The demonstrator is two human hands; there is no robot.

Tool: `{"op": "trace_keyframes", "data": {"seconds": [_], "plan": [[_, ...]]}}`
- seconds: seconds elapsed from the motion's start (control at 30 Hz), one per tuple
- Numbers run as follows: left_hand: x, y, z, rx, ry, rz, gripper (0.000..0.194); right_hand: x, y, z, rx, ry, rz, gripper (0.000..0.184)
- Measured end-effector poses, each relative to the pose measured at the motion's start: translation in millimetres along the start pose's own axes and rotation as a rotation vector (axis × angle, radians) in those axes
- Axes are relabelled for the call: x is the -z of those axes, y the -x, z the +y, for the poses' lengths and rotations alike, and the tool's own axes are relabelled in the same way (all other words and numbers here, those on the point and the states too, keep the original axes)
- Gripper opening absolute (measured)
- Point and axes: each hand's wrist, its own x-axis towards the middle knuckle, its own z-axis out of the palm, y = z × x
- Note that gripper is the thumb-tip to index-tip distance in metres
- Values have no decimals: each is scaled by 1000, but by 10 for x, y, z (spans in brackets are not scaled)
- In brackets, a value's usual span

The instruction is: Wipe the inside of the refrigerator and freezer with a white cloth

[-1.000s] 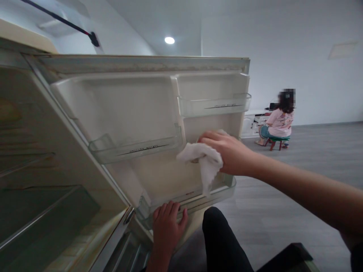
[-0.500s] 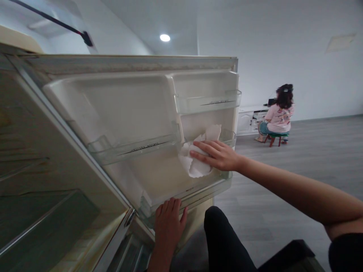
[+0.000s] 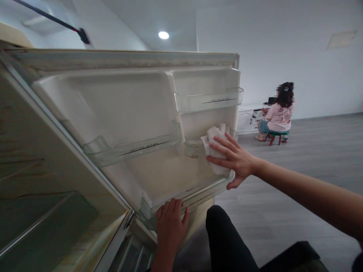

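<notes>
An open fridge door (image 3: 136,109) fills the middle of the view, its inner side facing me with clear plastic shelves. My right hand (image 3: 234,160) presses a white cloth (image 3: 213,138) flat against the door's inner wall near its right edge, fingers stretched over the cloth. My left hand (image 3: 170,223) grips the front of the bottom door shelf (image 3: 187,196), fingers curled over its rim. My dark-trousered knee (image 3: 224,234) is just right of that hand.
The fridge interior (image 3: 42,196) with glass shelves lies to the left. A person (image 3: 278,113) sits on a small stool at the far right by a white cabinet (image 3: 249,119). Grey floor (image 3: 297,170) stretches to the right.
My right hand slid the cloth rightward and slightly up along the door's inner wall, towards the door's edge. My left hand stayed on the bottom shelf.
</notes>
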Motion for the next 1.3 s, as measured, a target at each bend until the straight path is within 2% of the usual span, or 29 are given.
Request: {"op": "trace_keyframes", "data": {"seconds": [0.07, 0.13, 0.23, 0.33, 0.5, 0.6, 0.67, 0.7, 0.73, 0.77, 0.87, 0.9, 0.93, 1.03, 1.13, 1.2, 1.3], "plan": [[-5, 1, -3, -1, 4, 5, 8, -76, -114, -6, 11, 0, 51, 55], [-8, 3, -8, -5, 6, 6, 9, -144, -187, 46, -42, 23, 114, 44], [-12, -5, -13, -14, 8, -3, 12, -213, -213, 188, -157, 85, 149, 51], [-27, -39, -6, -12, 6, -3, 12, -221, -175, 350, -189, 119, 99, 58], [-78, -103, 19, -5, -9, -5, 13, -119, 17, 581, -219, 100, -10, 50], [-104, -112, 31, 3, -17, 15, 11, -88, 205, 571, -95, 93, 10, 47], [-116, -111, 37, 7, -17, 24, 9, -130, 293, 436, 57, 16, 38, 45], [-120, -109, 39, 7, -16, 26, 9, -171, 307, 334, 80, -52, 56, 46], [-121, -109, 42, 6, -16, 28, 8, -224, 295, 216, 36, -139, 76, 46], [-120, -109, 46, 4, -16, 32, 8, -286, 255, 91, -79, -241, 105, 46], [-103, -118, 63, 10, -20, 36, 8, -496, -26, -247, -715, -636, 185, 51], [-95, -122, 70, 14, -19, 35, 8, -569, -161, -332, -882, -768, 202, 54], [-86, -126, 76, 20, -20, 31, 8, -641, -308, -404, -987, -870, 214, 56], [-70, -127, 86, 28, -29, 15, 8, -830, -756, -581, -1047, -1134, 273, 52], [-80, -109, 76, 21, -47, 3, 12, -930, -1089, -731, -1064, -1605, 496, 35], [-97, -93, 63, 21, -53, 6, 13, -930, -1185, -785, -1117, -1832, 643, 26], [-119, -74, 49, 33, -42, 2, 12, -851, -1127, -745, -1228, -1891, 769, 20]]}}
